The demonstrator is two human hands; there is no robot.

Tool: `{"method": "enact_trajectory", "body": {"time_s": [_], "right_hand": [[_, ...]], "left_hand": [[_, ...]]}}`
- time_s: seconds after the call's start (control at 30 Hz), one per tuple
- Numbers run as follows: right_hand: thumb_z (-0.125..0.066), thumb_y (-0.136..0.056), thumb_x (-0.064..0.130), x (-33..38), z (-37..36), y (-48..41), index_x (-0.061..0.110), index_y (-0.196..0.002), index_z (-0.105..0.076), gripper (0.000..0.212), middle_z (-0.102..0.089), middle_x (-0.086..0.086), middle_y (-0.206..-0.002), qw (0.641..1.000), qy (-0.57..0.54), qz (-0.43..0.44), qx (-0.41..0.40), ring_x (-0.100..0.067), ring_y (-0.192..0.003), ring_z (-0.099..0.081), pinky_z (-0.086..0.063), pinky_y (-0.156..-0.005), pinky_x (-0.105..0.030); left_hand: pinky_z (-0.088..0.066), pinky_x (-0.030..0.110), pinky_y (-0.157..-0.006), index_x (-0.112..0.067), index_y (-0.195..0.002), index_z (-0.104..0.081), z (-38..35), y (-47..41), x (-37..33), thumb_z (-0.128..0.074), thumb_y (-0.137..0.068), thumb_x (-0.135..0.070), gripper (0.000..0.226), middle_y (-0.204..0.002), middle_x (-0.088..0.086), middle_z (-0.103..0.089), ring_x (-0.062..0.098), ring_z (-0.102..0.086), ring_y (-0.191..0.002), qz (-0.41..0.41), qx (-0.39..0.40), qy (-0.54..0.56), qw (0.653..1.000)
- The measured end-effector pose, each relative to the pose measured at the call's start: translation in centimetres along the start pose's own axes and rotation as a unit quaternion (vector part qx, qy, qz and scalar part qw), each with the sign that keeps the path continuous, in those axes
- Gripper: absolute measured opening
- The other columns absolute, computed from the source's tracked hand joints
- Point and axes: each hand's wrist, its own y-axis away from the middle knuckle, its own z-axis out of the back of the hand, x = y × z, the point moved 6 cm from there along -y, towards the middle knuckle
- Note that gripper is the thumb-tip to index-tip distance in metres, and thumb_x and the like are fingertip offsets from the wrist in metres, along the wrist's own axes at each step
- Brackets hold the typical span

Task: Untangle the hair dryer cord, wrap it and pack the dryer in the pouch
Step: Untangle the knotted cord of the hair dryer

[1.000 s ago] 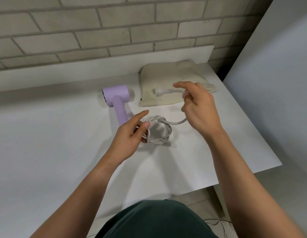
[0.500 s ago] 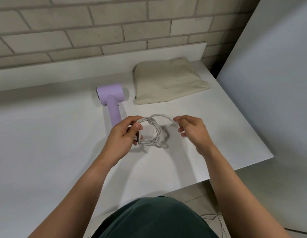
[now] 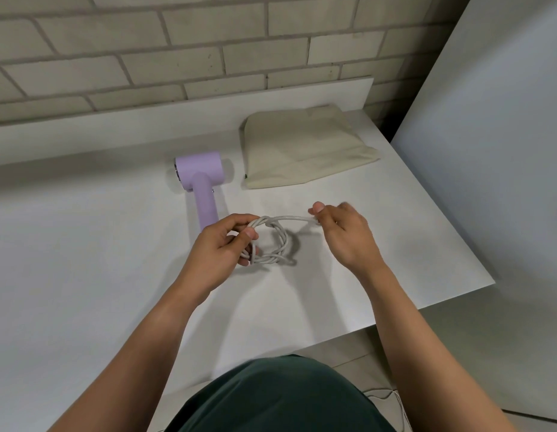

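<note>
Head cam only, looking down at a white table [image 3: 84, 244] pushed up against a brick wall [image 3: 208, 42]. Got the cord [image 3: 272, 260] front and centre, wound into a small messy coil of several grey-white loops, held between both hands over the tabletop. Gripping the left side of that coil with the left hand [image 3: 221, 251], fingers curled through the loops and thumb pressed on top. Pinching one loose strand with the right hand [image 3: 342, 235] (thumb up, other fingers curled in), stretched straight from the top of the coil out to the right. Can't really tell whether the plug sits inside that fist, too blurry around the knuckles. Just past the left hand, seeing the lilac hair dryer [image 3: 199, 169] lying flat on the table, handle pointing back toward the person, bottom end hidden behind the left hand's fingers. Right of the dryer's head, spotting the beige fabric pouch [image 3: 305, 148], flat and limp on the table, near the dryer but apart from it. Beyond the table's right edge, just a big plain grey panel [image 3: 505, 151]. Down at the bottom, a dark green shirt [image 3: 277, 397].
</note>
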Motion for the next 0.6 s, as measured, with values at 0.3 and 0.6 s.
{"method": "enact_trajectory", "body": {"time_s": [0.3, 0.6], "right_hand": [[-0.063, -0.1, 0.043, 6.2, -0.4, 2.6, 0.033, -0.11, -0.078, 0.021, -0.072, 0.018, -0.109, 0.967, -0.027, 0.204, 0.147, -0.007, -0.107, -0.066, -0.051, -0.09, -0.023], [-0.084, -0.086, 0.028, 3.9, -1.5, 2.4, 0.021, -0.096, -0.075, 0.015, -0.075, 0.01, -0.09, 0.984, -0.066, 0.132, 0.103, -0.005, -0.086, -0.07, -0.053, -0.08, -0.016]], "left_hand": [[-0.058, 0.023, -0.086, -0.025, -0.114, -0.075, -0.4, 1.1, -1.0, -0.07, -0.095, -0.007, 0.026, -0.1, -0.006, -0.079, 0.015, -0.074, -0.09, -0.044, 0.03, 0.015, 0.998], [-0.057, 0.028, -0.097, -0.012, -0.111, -0.079, -0.5, 1.2, -0.5, -0.082, -0.083, -0.003, 0.029, -0.106, -0.004, -0.08, 0.012, -0.075, -0.103, -0.045, -0.032, 0.066, 0.996]]}}
